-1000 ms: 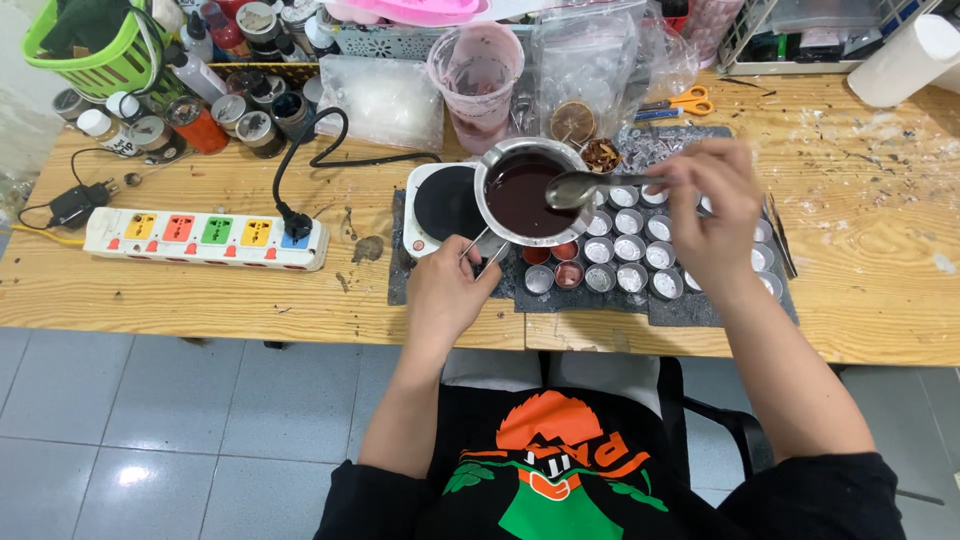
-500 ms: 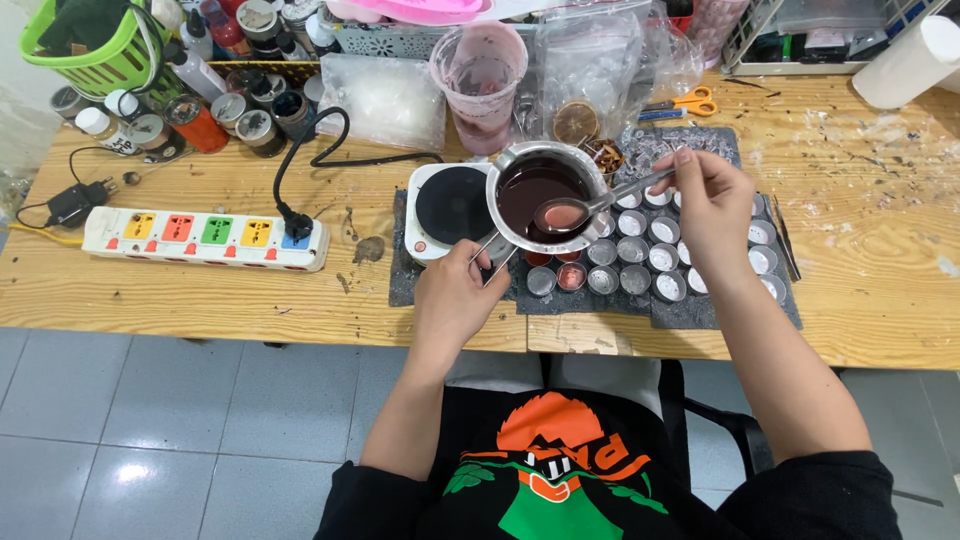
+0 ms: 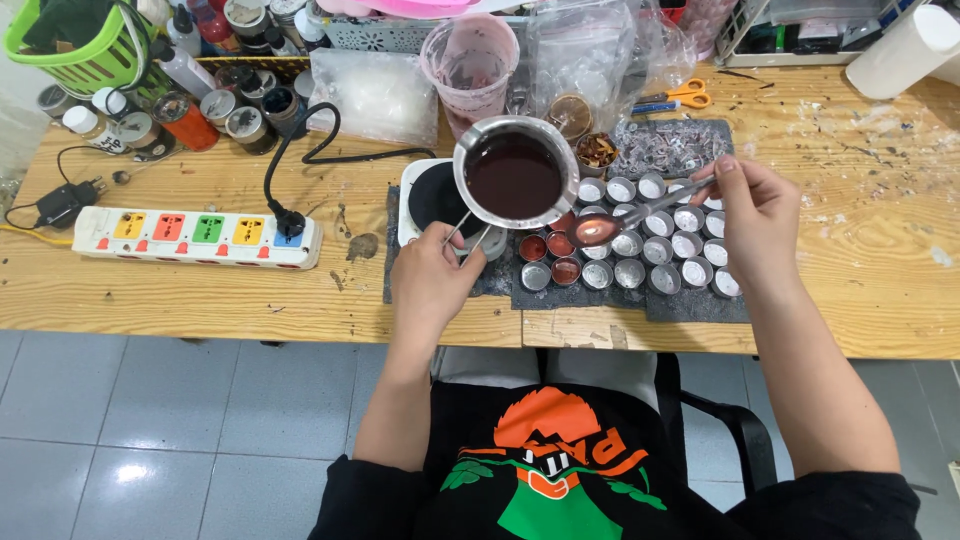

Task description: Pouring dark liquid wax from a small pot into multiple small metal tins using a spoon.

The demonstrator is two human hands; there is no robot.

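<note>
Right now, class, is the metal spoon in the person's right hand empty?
No: the metal spoon held by the right hand carries reddish-brown liquid in its bowl, above the small round metal tins.

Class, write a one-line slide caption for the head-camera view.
Left hand holds a pan of dark liquid while the right hand carries a filled spoon over small round tins.

power strip (image 3: 195, 236) left | green basket (image 3: 75, 45) far-left | scissors (image 3: 680, 96) | pink cup (image 3: 472, 62) | paper roll (image 3: 905, 50)
</note>
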